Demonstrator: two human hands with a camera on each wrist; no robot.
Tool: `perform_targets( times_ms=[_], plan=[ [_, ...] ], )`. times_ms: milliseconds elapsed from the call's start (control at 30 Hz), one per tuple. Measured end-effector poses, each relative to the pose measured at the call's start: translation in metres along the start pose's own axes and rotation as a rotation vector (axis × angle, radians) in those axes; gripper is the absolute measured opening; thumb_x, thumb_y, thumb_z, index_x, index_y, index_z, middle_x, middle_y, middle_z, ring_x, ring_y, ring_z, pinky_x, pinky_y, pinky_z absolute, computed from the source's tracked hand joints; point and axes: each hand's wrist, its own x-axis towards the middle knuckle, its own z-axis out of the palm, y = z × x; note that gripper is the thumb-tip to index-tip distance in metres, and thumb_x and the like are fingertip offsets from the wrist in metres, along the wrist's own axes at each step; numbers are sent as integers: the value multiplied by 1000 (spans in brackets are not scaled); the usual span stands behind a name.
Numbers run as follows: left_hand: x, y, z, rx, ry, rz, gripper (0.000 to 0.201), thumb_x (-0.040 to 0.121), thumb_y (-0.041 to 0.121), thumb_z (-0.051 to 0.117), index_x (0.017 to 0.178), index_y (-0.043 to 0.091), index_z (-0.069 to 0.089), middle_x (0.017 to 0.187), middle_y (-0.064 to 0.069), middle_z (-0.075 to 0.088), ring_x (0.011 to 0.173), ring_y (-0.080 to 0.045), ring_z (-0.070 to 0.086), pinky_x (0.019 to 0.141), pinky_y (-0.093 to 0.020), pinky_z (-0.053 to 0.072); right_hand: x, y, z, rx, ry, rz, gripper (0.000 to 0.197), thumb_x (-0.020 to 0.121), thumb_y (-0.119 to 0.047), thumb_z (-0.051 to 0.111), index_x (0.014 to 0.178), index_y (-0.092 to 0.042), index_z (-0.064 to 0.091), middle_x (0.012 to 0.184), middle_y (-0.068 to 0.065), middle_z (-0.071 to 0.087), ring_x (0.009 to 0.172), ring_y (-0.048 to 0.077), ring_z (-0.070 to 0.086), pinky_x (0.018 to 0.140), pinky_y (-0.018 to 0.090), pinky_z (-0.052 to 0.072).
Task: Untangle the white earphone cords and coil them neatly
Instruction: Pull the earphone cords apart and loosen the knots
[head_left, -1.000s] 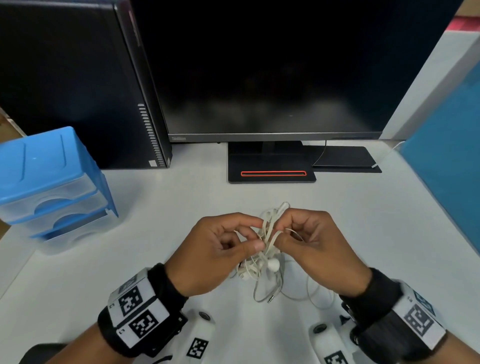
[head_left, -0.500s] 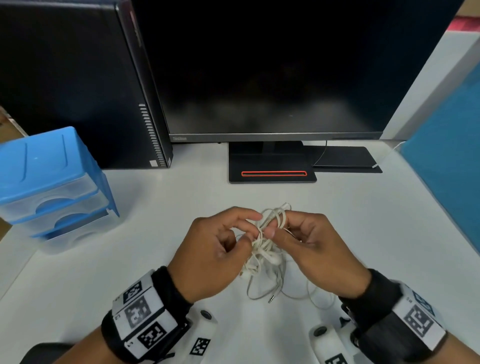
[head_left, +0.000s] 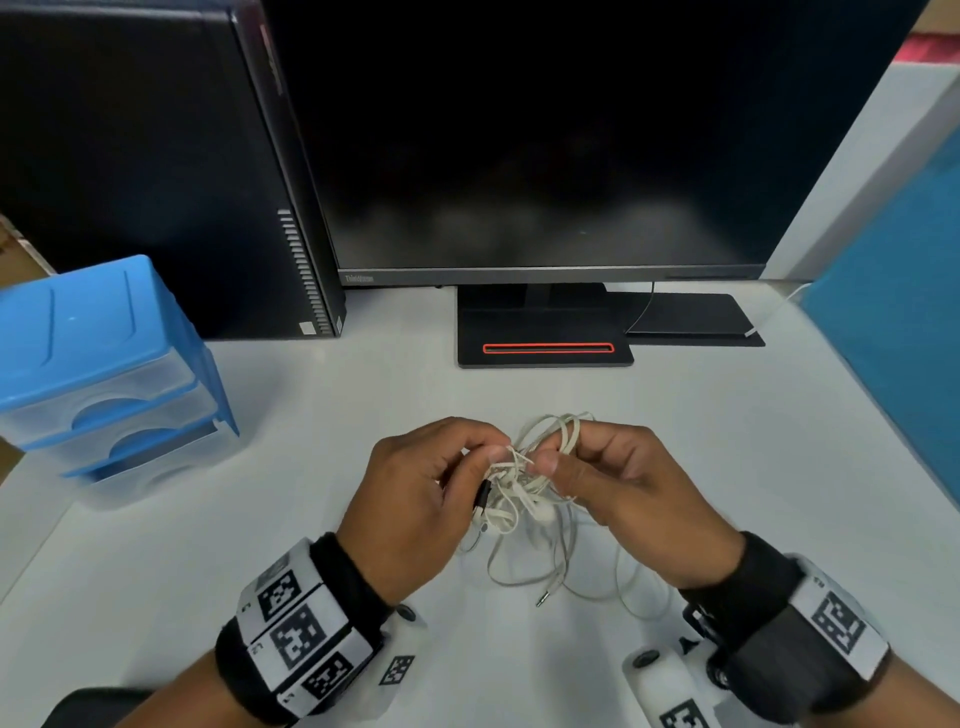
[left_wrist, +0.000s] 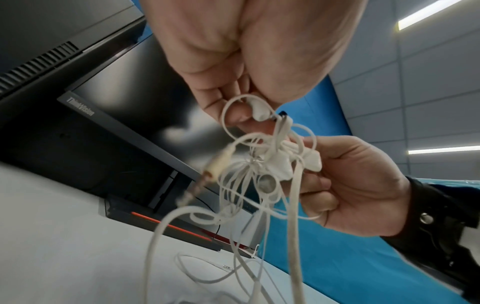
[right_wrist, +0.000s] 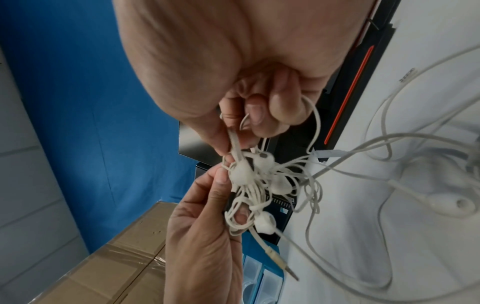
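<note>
A knot of white earphone cords (head_left: 524, 488) hangs between my two hands above the white desk (head_left: 363, 415). My left hand (head_left: 493, 457) pinches strands at the knot's left side with thumb and forefinger. My right hand (head_left: 548, 462) pinches strands at its right side, a loop standing up above the fingers. In the left wrist view the tangle (left_wrist: 267, 162) shows earbuds and a jack plug (left_wrist: 207, 174). In the right wrist view several earbuds (right_wrist: 241, 172) bunch in the knot. Loose cord and a plug (head_left: 543, 601) trail on the desk below.
A black monitor (head_left: 545, 156) on its stand (head_left: 545, 348) fills the back, a black computer tower (head_left: 156, 171) at its left. A blue drawer unit (head_left: 98, 364) stands at the left. A blue partition (head_left: 893, 364) borders the right. Cardboard boxes (right_wrist: 109, 257) appear in the right wrist view.
Both hands have shifted their pinches on the knot; the fingertips now meet higher on the tangle and the top loop has spread wider. The trailing cords have barely moved.
</note>
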Motion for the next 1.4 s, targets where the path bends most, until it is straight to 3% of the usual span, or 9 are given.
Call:
perform_targets(
  times_ms=[133,267,433,700,800,900,1067,1267,1400],
  plan=[
    [3,-2,-2,-28,57,-64,11,98,23,55,90,27,62,74,10,70,58,-11,64,55,-23,52,-1,-11,-4,33,-11,-9,24,90,-17,68,75,1,64,54,-10,51,44,-2,43,47,5,34],
    [12,-2,-11,-133,136,-164,11,98,18,47,92,22,56,76,7,69,57,-14,62,52,-23,51,4,-15,-22,8,85,-3,11,87,-17,70,91,-6,68,56,3,45,46,4,38,48,8,33],
    [9,0,-6,-183,119,-228,11,101,23,44,92,23,52,75,5,69,52,-10,61,48,-24,49,7,-9,-28,-265,114,-55,9,89,-16,68,83,-17,75,59,22,50,57,23,44,61,31,42],
    [7,-4,-6,28,91,-128,12,101,29,43,90,27,48,71,8,66,52,-10,56,51,-17,42,5,-16,-27,-344,217,-84,16,88,-17,70,73,-21,74,48,-8,44,45,7,33,47,17,33],
    [9,4,-12,74,49,-45,12,99,30,45,90,25,52,75,7,63,63,-14,61,58,-30,49,0,-23,-16,-252,155,-117,8,87,-27,70,92,-21,72,48,-7,42,45,8,34,51,17,34],
    [6,30,-14,225,-90,200,12,97,16,52,88,16,60,90,8,56,76,-10,57,64,-31,48,-8,-30,-7,-95,-6,-153,39,86,-47,68,117,-22,66,55,3,42,54,16,41,56,16,37],
    [1,44,-12,314,-144,301,10,93,11,55,88,12,64,87,5,58,74,-14,57,62,-33,47,-15,-32,5,-117,-64,-184,23,80,-37,78,81,-14,74,65,13,64,57,25,54,59,30,45],
    [3,40,-13,-44,-125,60,15,97,26,48,92,17,59,86,7,59,80,-15,59,71,-26,47,-11,-35,-4,-15,-93,-137,14,82,-16,71,77,-4,75,68,0,71,61,5,62,63,14,47],
    [6,40,-13,-493,-149,-160,13,89,31,53,86,21,62,86,-14,60,67,-14,54,66,-19,44,-9,-30,-3,85,-64,-31,6,82,-9,74,77,-5,72,56,-10,56,46,-1,48,50,7,38]
  ],
)
